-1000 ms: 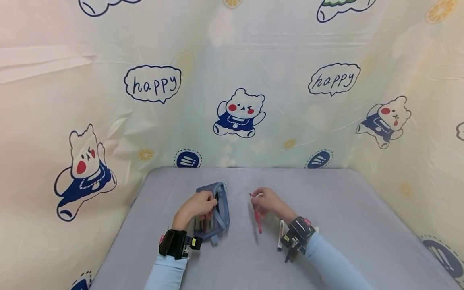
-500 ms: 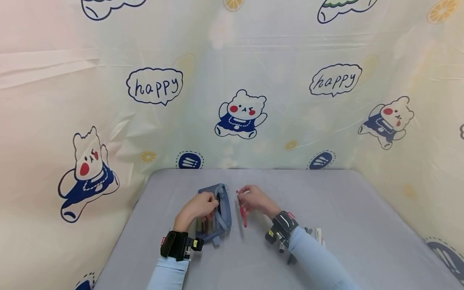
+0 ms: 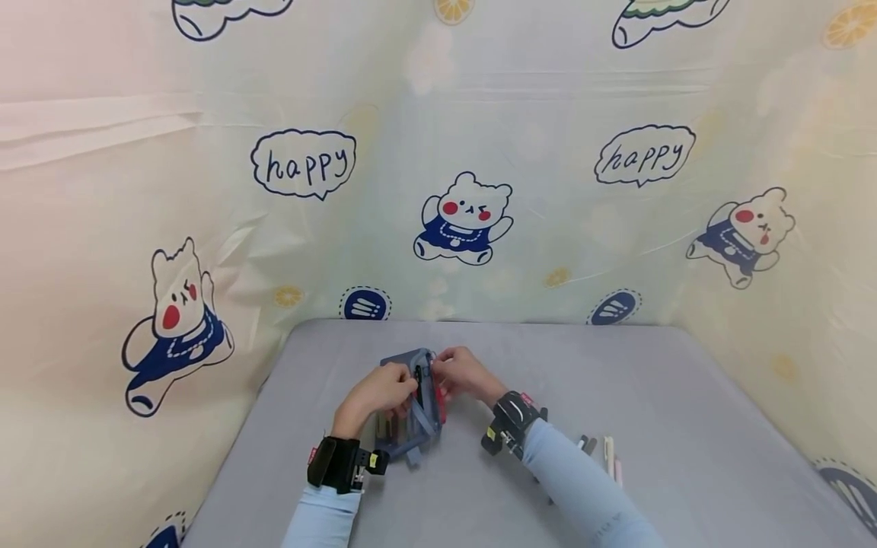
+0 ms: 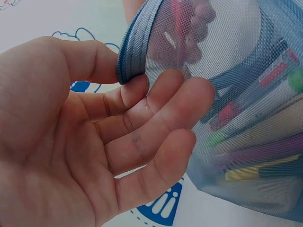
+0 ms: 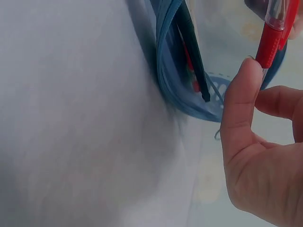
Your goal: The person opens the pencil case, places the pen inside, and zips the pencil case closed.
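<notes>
A blue mesh pencil case [image 3: 396, 452] lies on the grey table, its zipped mouth spread apart. My left hand [image 3: 378, 392] pinches the zipper edge [image 4: 136, 47] between thumb and index finger, the other fingers against the mesh. Through the mesh several pens and markers [image 4: 265, 142] show in different colours. My right hand [image 3: 467, 374] pinches a red pen [image 5: 271, 45], with a clear barrel section, between thumb and fingers. In the head view this pen overlaps the right side of the case. A dark strip of the case's edge hangs by the mouth in the right wrist view.
To the right on the table [image 3: 685, 426] lie a white pen [image 3: 609, 454], a pink pen [image 3: 618, 470] and dark pens [image 3: 588, 444], partly hidden by my right sleeve [image 3: 582, 487]. A printed curtain [image 3: 548, 99] hangs behind the table's far edge.
My right hand has moved left with the red pen, from over the table to the pencil case's mouth. My left hand keeps its grip on the case's edge.
</notes>
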A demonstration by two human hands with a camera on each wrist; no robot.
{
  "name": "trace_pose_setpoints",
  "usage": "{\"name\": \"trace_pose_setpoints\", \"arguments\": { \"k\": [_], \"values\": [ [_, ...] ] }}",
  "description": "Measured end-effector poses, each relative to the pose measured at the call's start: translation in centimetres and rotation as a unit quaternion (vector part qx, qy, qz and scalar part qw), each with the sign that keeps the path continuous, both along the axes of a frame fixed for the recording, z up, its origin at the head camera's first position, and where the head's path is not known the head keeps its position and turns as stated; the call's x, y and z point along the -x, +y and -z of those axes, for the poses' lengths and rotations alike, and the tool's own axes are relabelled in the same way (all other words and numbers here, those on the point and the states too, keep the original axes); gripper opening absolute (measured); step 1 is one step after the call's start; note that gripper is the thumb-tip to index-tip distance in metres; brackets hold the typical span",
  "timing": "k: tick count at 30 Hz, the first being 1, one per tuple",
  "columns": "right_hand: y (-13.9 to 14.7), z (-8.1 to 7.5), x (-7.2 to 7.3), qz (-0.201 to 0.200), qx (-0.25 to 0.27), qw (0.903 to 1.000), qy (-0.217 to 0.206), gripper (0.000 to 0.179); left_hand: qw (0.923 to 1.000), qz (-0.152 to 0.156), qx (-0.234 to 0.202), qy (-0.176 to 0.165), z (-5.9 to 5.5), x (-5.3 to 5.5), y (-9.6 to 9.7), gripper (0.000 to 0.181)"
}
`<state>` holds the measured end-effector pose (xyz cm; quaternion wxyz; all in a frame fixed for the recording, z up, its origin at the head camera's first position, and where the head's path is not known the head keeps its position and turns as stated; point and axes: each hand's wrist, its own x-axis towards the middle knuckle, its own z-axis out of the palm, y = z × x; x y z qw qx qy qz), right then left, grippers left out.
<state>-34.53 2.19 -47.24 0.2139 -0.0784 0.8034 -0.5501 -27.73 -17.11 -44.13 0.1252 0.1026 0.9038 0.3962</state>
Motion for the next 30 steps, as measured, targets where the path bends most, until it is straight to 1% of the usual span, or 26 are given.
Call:
{"name": "trace_pose_setpoints", "arguments": {
  "k": [6, 10, 16, 20, 23, 26, 30],
  "values": [
    [-0.8, -0.3, 0.1, 0.010, -0.003, 0.9999, -0.002, 0.034, 1.0000, -0.001, 0.002, 0.005, -0.2, 0.1, 0.2, 0.020],
    [-1.2, -0.1, 0.1, 0.011, 0.003, 0.9999, 0.000, 0.031, 1.0000, -0.002, 0.005, 0.005, -0.2, 0.1, 0.2, 0.020],
    [-1.6, 0.3, 0.0, 0.008, 0.033, 0.9994, -0.003, 0.027, 1.0000, -0.003, 0.005, 0.002, -0.2, 0.0, 0.2, 0.020],
    [-1.7, 0.5, -0.2, 0.006, 0.065, 0.9979, -0.006, 0.030, 1.0000, -0.001, 0.000, 0.005, -0.2, -0.2, 0.2, 0.019],
    [-1.5, 0.5, -0.4, -0.001, 0.076, 0.9971, -0.001, 0.032, 1.0000, -0.001, -0.002, 0.006, -0.3, -0.3, 0.2, 0.019],
    [-1.0, 0.3, -0.6, -0.008, 0.068, 0.9976, 0.005, 0.032, 1.0000, -0.003, -0.002, 0.002, -0.3, -0.3, 0.3, 0.019],
    [-0.1, 0.0, -1.0, -0.021, 0.045, 0.9986, 0.020, 0.034, 1.0000, -0.006, -0.002, 0.000, -0.3, -0.2, 0.3, 0.020]
  ]
}}
